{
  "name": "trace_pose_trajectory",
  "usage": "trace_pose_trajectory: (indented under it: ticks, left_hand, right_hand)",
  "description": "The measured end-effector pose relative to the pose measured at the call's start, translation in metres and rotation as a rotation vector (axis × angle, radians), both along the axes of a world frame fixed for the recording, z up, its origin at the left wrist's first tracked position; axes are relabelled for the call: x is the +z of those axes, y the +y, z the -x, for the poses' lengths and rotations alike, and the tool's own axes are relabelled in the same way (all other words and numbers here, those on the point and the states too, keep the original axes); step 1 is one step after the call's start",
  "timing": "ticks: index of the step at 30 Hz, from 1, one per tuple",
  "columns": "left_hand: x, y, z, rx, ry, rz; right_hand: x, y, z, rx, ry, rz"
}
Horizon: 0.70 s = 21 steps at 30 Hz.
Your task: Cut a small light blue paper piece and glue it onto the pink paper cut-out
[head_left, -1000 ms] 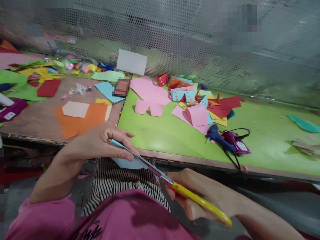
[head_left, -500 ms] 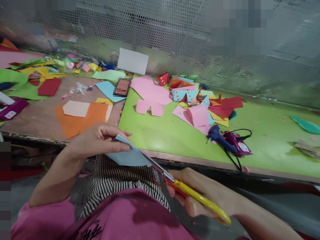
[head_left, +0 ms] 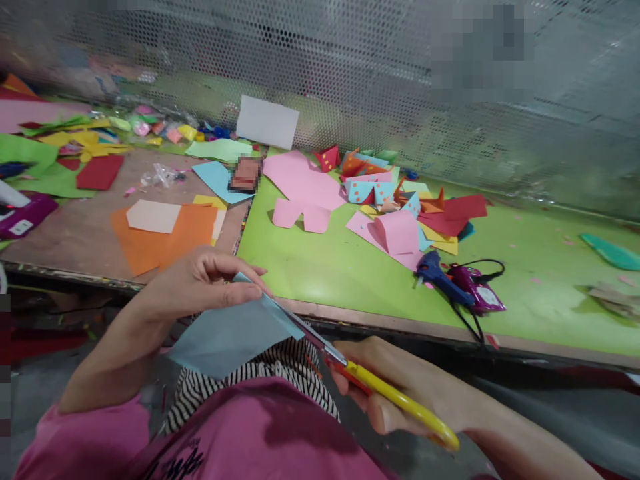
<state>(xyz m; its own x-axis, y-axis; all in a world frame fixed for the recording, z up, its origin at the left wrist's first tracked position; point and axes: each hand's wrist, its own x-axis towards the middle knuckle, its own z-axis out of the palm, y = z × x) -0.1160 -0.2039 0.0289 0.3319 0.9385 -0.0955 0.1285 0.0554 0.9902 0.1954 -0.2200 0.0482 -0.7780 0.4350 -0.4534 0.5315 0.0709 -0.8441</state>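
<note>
Light blue paper [head_left: 235, 333] hangs over my lap, its top corner pinched between the thumb and fingers of my left hand [head_left: 215, 280]. My right hand [head_left: 385, 380] is wrapped round the handles of scissors [head_left: 400, 395] with yellow and red grips. The scissor blades point up and left and lie along the right edge of the blue paper, close to my left fingertips. A pink cut-out [head_left: 301, 215] with a notch in its lower edge lies on the green table top beyond my hands.
The green table [head_left: 310, 273] holds folded coloured papers [head_left: 370, 190], a curled pink sheet [head_left: 397, 233] and a blue glue gun [head_left: 443, 279] beside a purple box [head_left: 483, 290]. Orange paper [head_left: 193, 233] lies at left. A perforated metal screen [head_left: 350, 67] stands behind.
The blue paper has swung down and left, so more of its face shows below my left hand. My hands and the scissors have hardly moved.
</note>
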Motion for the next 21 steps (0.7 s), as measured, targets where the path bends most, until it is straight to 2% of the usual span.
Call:
trace_pose_trajectory:
  ticks: [8, 17, 21]
  left_hand:
    - [0.0046, -0.0002, -0.001, -0.045, 0.047, -0.047]
    - [-0.001, 0.0005, 0.0025, -0.048, 0.078, -0.029]
    - [0.0012, -0.0001, 0.0022, -0.067, 0.084, -0.061]
  right_hand:
    - [0.0027, 0.0018, 0.0011, 0.012, 0.017, 0.014]
    - [-0.0016, -0.0005, 0.0012, 0.017, 0.043, -0.01]
    - [-0.0017, -0.0011, 0.0002, 0.006, 0.005, -0.017]
